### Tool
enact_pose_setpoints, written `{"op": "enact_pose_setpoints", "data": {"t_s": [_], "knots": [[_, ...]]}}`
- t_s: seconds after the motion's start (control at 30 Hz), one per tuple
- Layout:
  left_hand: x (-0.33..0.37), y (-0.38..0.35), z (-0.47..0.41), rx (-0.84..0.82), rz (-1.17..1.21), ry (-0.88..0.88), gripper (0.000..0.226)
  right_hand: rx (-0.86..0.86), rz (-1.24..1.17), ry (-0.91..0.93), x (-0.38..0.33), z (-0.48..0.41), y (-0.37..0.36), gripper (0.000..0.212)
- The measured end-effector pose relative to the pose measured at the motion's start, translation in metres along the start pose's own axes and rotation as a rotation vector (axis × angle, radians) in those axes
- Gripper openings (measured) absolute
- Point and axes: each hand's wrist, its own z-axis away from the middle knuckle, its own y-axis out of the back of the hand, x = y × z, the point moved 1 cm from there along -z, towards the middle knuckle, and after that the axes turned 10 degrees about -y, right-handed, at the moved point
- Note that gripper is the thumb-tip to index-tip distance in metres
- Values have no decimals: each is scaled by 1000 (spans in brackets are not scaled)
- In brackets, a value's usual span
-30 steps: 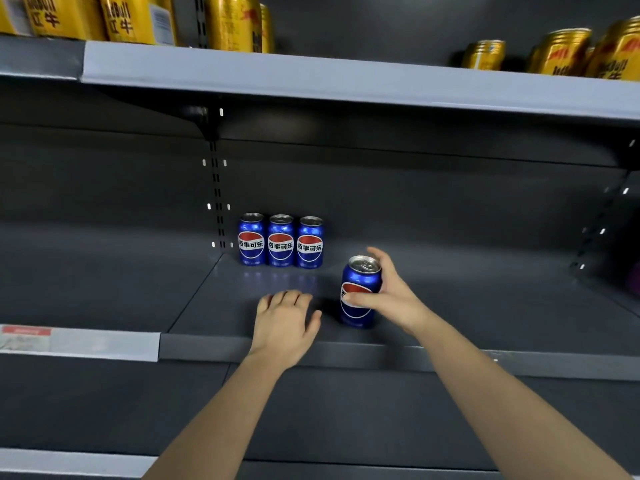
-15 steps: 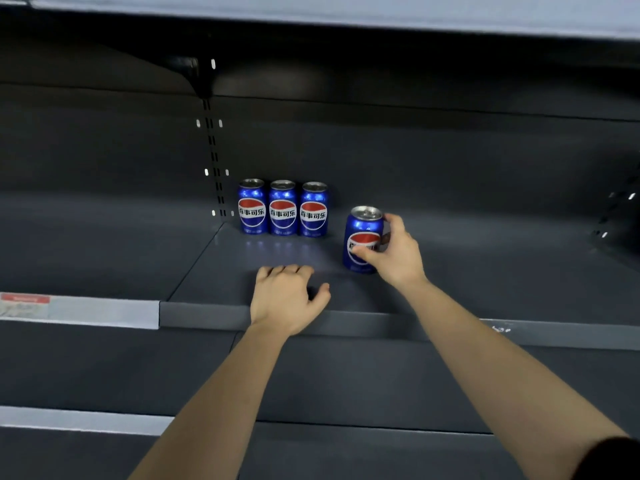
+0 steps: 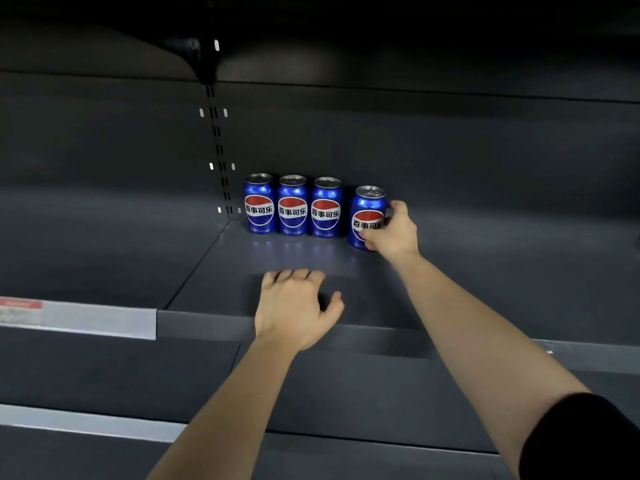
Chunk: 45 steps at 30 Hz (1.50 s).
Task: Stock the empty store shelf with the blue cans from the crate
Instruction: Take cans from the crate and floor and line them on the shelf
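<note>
Head view: four blue cans in all, and two bare hands over one dark shelf (image 3: pixel 485 271). Three cans (image 3: pixel 292 206) stand upright in a tight row, side by side, at the back left corner of the shelf, hard against the rear wall and just right of a slotted metal upright (image 3: pixel 218 147). The fourth can (image 3: pixel 367 209) stands upright just right of that row and a touch nearer the front edge, with a thin dark gap between it and its neighbour. The right hand (image 3: pixel 393 233) has hold of it from the right side, arm stretched far in, thumb across the label low on the front and fingers wrapped round the back. I cannot tell whether its base is fully down on the shelf. The left hand (image 3: pixel 296 306) lies palm down near the front edge, well short of the cans, knuckles bent so the fingertips meet the surface, thumb spread out to the right, nothing in it. Each can is a glossy metal cylinder with a silver pull-tab top and a red, white and blue round emblem. Faint blue reflections show on the smooth matt grey shelf below them. One pale label strip (image 3: pixel 79 318) runs along the front edge at the left, and a black sleeve (image 3: pixel 581 438) shows on the right arm.
</note>
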Motion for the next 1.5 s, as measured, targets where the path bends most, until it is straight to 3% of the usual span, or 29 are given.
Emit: {"op": "enact_pose_setpoints", "data": {"t_s": [0.4,0.57,0.77,0.87,1.0,1.1,1.27,1.5], "knots": [[0,-2,-1,8,17,12,59,42,-52,-7,3,-24,-27,59],[0,-1,-1,24,28,20,58,42,-42,4,5,-25,-28,60],[1,2,-1,8,40,20,58,22,64,-68,12,-13,-23,81],[1,3,1,-15,30,7,59,10,122,-70,11,7,-12,73],[0,6,4,-68,42,-21,59,-5,276,-24,5,45,11,42],[0,12,11,-69,67,-40,46,-16,471,46,3,79,31,23],[11,19,36,-10,151,-54,42,37,640,119,15,140,69,21],[59,22,77,102,240,-103,45,192,512,295,57,217,119,21]]}}
